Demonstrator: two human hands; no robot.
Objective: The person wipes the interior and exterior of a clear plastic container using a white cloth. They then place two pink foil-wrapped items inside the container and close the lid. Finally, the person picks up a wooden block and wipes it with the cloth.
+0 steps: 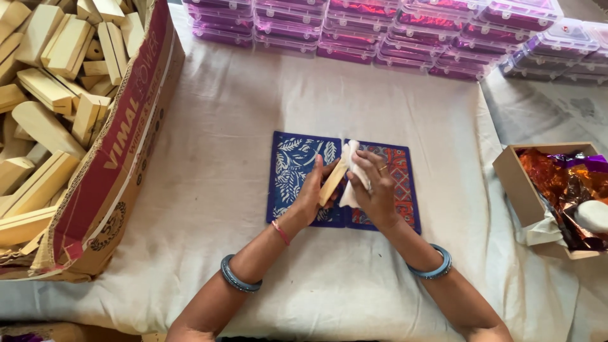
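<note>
My left hand [312, 193] grips a small pale wooden block [333, 183] at its lower end, tilted upward to the right. My right hand [375, 193] presses a white cloth [352, 166] against the block's upper end and right side. Both hands hover over two patterned mats lying side by side: a dark blue one with white leaf shapes [293, 166] on the left and a blue one with red-orange patterning [401, 177] on the right. Each forearm wears a blue-grey bangle.
A large cardboard box [123, 136] heaped with similar wooden blocks fills the left. Stacks of purple-tinted clear plastic boxes [405, 28] line the far edge. A small open carton [516, 183] with shiny orange and purple wrappers sits at right. A white cloth covers the work surface [215, 120].
</note>
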